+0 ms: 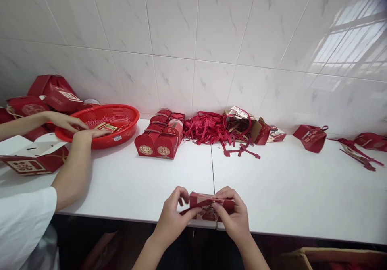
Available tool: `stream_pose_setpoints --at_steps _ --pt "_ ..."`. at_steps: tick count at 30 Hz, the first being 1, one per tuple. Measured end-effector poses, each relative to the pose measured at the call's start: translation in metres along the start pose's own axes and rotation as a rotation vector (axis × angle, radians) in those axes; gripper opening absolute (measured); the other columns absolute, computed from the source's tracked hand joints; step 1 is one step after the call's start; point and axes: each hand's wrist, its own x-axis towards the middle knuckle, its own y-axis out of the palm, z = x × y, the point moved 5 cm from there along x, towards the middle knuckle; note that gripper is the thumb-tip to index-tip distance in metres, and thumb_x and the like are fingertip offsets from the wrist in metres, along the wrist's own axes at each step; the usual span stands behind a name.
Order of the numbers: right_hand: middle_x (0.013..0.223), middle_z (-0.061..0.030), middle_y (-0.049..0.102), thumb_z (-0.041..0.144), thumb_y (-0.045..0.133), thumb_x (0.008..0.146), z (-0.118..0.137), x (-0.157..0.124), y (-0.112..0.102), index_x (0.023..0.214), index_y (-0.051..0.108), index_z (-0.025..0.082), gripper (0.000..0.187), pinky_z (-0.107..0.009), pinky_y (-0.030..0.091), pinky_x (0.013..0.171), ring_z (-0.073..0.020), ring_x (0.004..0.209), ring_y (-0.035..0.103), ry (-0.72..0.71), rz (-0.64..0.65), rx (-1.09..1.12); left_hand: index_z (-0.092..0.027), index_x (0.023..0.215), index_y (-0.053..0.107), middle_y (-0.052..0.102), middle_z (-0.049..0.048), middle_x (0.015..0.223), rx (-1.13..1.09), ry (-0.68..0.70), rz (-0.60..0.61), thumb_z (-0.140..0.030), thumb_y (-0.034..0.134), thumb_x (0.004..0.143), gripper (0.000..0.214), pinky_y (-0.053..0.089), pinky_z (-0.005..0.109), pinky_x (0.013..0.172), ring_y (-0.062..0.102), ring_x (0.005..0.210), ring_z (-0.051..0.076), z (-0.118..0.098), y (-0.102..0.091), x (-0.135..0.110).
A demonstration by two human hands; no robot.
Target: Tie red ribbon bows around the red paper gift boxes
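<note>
The left hand [172, 217] and right hand [234, 217] pinch a small red box [208, 207] between them at the near edge of the white surface [287, 189], its long axis running left to right along that edge. Toward the far edge stand finished red boxes [160, 139], beside a ribbon pile [211, 127]; a co-worker's hands [78, 127] reach into a red basket [121, 113] at the far left.

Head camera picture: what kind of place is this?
Probably a small gift-box packing workbench: finished red paper boxes stand on the white table, beside a loose red ribbon heap and a red plastic basket.
</note>
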Motion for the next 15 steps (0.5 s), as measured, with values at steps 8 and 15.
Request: stream_pose_setpoints --at_steps 8,15 --pt "0.082 -0.003 0.056 0.019 0.059 0.083 0.004 -0.007 0.003 0.086 0.054 0.022 0.006 -0.028 0.048 0.068 -0.016 0.077 0.057 0.018 0.073 -0.052 -0.02 0.072 0.065 0.063 0.0025 0.072 -0.005 0.166 0.193 -0.024 0.058 0.083 0.013 0.046 0.027 0.065 0.058 0.069 0.016 -0.028 -0.05 -0.003" --pt "0.083 -0.0037 0.057 0.012 0.059 0.08 0.032 -0.016 0.023 0.091 0.053 0.023 0.017 -0.032 0.048 0.069 -0.0175 0.077 0.058 -0.098 0.248 -0.021 -0.026 0.106 0.047 0.065 -0.0026 0.07 -0.494 0.239 -0.13 -0.02 0.065 0.079 0.033 0.05 0.024 0.058 0.06 0.061 0.013 -0.054 -0.069 -0.003"
